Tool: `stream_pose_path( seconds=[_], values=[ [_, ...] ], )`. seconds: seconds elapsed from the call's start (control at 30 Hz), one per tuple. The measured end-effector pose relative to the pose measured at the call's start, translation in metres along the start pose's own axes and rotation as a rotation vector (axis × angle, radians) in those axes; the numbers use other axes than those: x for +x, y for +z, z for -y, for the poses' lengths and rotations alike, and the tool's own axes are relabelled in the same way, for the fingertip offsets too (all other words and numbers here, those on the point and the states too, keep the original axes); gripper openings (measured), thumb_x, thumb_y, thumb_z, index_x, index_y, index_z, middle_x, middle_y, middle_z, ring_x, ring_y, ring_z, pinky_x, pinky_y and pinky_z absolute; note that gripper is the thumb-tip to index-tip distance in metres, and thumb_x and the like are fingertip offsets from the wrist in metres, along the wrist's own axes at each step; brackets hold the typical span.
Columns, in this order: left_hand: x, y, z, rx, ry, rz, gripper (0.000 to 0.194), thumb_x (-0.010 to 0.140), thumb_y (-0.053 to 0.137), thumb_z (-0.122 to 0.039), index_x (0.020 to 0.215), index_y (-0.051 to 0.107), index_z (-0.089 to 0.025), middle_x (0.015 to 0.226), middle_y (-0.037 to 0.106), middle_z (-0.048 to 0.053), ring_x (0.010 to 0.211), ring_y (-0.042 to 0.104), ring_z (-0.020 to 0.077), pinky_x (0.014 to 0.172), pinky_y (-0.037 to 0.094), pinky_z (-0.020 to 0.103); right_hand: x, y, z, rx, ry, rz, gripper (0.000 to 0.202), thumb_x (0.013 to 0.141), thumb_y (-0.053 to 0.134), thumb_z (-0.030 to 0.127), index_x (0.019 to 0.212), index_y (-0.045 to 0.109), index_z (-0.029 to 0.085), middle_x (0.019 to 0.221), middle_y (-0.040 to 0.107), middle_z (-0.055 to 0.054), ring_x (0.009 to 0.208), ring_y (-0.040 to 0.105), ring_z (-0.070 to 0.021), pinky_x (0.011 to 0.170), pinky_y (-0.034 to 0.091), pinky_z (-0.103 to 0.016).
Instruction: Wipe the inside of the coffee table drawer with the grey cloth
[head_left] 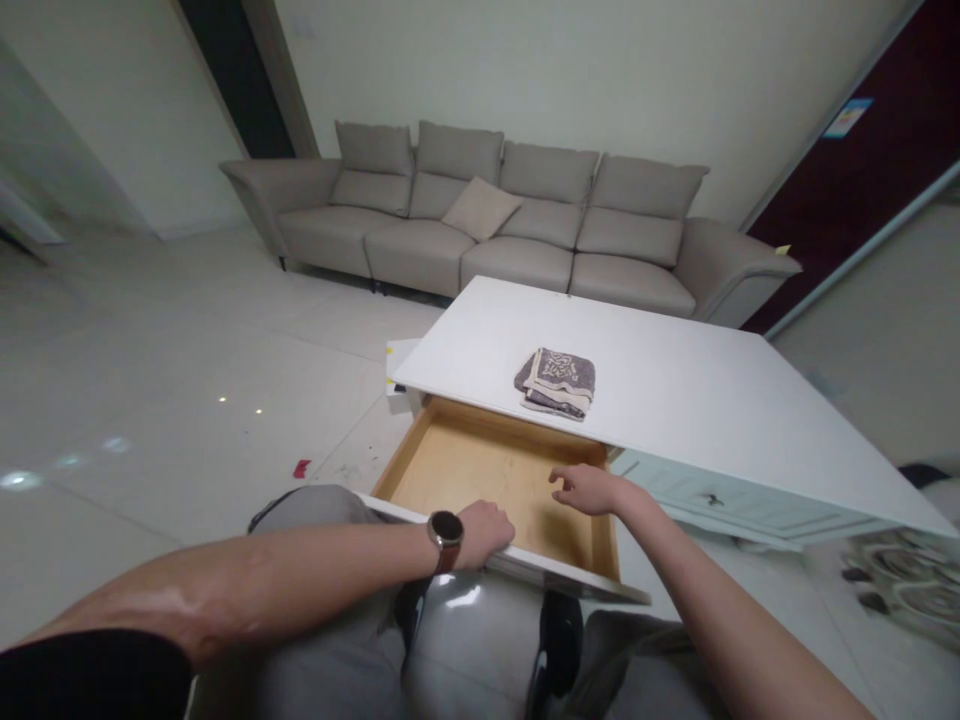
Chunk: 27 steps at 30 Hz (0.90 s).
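Observation:
An open drawer [465,460] with a bare wooden inside juts from the white coffee table [675,400] towards me. My left hand [486,533], with a watch on its wrist, is closed over the top edge of the drawer front. Above the right part of the drawer is my right hand [583,490], its fingers apart and slightly curled, holding nothing. A folded brown and cream patterned cloth [562,380] lies on the tabletop just behind the drawer.
A grey sofa [517,265] with a beige cushion [481,208] stands behind the table. A white box [400,355] is by the table's left end. A red scrap [301,468] lies on the floor at left. My knees are below the drawer front.

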<state>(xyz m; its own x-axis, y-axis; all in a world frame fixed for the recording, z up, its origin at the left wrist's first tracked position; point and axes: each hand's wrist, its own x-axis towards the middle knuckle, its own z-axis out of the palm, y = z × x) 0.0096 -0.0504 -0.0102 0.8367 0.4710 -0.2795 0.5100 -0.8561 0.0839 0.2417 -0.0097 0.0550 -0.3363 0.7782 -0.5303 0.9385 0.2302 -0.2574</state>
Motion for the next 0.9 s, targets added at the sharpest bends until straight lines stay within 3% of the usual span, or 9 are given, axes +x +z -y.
stream_pose_path(
  seconds=[0.2, 0.37, 0.5, 0.6, 0.7, 0.8, 0.9],
  values=[
    [-0.009, 0.000, -0.015, 0.013, 0.021, -0.020, 0.020, 0.081, 0.059, -0.003, 0.091, 0.074, -0.012, 0.087, 0.076, 0.017, 0.082, 0.073, 0.0296, 0.064, 0.056, 0.038, 0.005, 0.000, 0.000, -0.047, 0.034, -0.102, 0.043, 0.090, 0.053, 0.032, 0.126, 0.065, 0.014, 0.118, 0.071, -0.014, 0.105, 0.066, -0.0271, 0.090, 0.047, -0.036],
    [-0.002, 0.006, -0.027, -0.005, -0.031, 0.042, 0.022, 0.080, 0.060, -0.002, 0.088, 0.077, -0.013, 0.083, 0.076, 0.017, 0.080, 0.074, 0.0305, 0.061, 0.057, 0.037, 0.017, -0.011, 0.005, -0.143, 0.055, -0.419, 0.045, 0.086, 0.056, 0.026, 0.129, 0.058, 0.012, 0.131, 0.059, -0.018, 0.122, 0.054, -0.0278, 0.100, 0.042, -0.036],
    [0.008, 0.017, -0.030, -0.008, -0.019, -0.002, 0.019, 0.078, 0.065, -0.001, 0.084, 0.078, -0.014, 0.078, 0.076, 0.016, 0.078, 0.074, 0.0291, 0.062, 0.057, 0.035, 0.051, -0.039, 0.005, -0.265, 0.159, -0.581, 0.056, 0.080, 0.063, 0.023, 0.134, 0.051, 0.014, 0.144, 0.046, -0.021, 0.130, 0.045, -0.0318, 0.104, 0.040, -0.040],
    [0.005, 0.018, -0.026, -0.029, -0.005, -0.001, 0.017, 0.081, 0.064, -0.004, 0.086, 0.077, -0.012, 0.081, 0.076, 0.016, 0.080, 0.074, 0.0284, 0.065, 0.057, 0.035, 0.088, -0.068, -0.002, -0.316, 0.260, -0.566, 0.074, 0.075, 0.072, 0.028, 0.143, 0.045, 0.015, 0.156, 0.032, -0.023, 0.140, 0.033, -0.0383, 0.108, 0.036, -0.047],
    [-0.005, 0.010, -0.023, -0.057, 0.036, 0.032, 0.014, 0.081, 0.065, -0.006, 0.088, 0.076, -0.011, 0.086, 0.076, 0.016, 0.084, 0.074, 0.0278, 0.067, 0.057, 0.036, 0.123, -0.088, -0.012, -0.298, 0.366, -0.443, 0.096, 0.072, 0.078, 0.037, 0.155, 0.031, 0.023, 0.161, 0.023, -0.021, 0.143, 0.027, -0.0439, 0.108, 0.033, -0.058],
    [-0.016, -0.001, -0.021, -0.074, 0.049, 0.090, 0.018, 0.086, 0.060, -0.008, 0.094, 0.076, -0.012, 0.093, 0.076, 0.016, 0.089, 0.074, 0.0279, 0.069, 0.058, 0.036, 0.145, -0.092, -0.022, -0.285, 0.362, -0.401, 0.078, 0.084, 0.067, 0.038, 0.154, 0.034, 0.027, 0.151, 0.038, -0.021, 0.132, 0.044, -0.0404, 0.100, 0.041, -0.054],
    [-0.023, -0.011, -0.017, -0.092, 0.031, 0.133, 0.023, 0.089, 0.056, -0.010, 0.100, 0.076, -0.012, 0.100, 0.076, 0.017, 0.093, 0.073, 0.0289, 0.071, 0.059, 0.038, 0.153, -0.087, -0.024, -0.355, 0.360, -0.493, 0.052, 0.095, 0.049, 0.029, 0.147, 0.044, 0.027, 0.134, 0.053, -0.021, 0.118, 0.056, -0.0340, 0.091, 0.046, -0.045]
  ],
)
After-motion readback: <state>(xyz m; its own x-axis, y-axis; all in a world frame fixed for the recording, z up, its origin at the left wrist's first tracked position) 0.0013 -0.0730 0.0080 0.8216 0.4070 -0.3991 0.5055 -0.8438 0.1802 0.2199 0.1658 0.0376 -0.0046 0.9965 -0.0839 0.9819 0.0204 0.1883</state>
